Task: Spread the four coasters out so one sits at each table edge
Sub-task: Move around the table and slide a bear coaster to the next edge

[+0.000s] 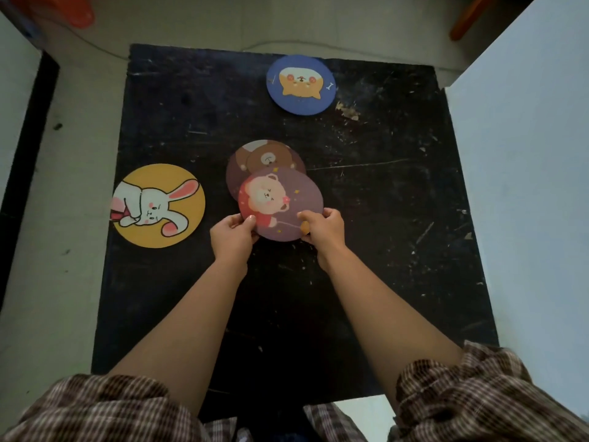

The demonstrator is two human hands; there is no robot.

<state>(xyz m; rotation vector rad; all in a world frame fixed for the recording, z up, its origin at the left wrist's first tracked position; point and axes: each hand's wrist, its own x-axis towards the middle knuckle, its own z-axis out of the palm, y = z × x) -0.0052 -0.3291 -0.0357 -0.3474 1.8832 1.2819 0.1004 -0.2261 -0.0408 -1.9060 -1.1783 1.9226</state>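
Observation:
A black square table (366,250) carries four round coasters. The blue dog coaster (301,85) lies at the far edge. The yellow rabbit coaster (158,205) lies at the left edge, slightly overhanging it. Near the centre lies the brown bear coaster (255,157), partly covered by the purple pink-bear coaster (280,202). My left hand (232,234) pinches the purple coaster's near-left rim and my right hand (322,229) pinches its near-right rim; it looks tilted, with its near side raised.
A white wall or panel (526,186) stands close along the table's right side. Pale floor (63,250) runs along the left. An orange object (63,11) sits at the far left corner. Checked sleeves (462,393) fill the bottom.

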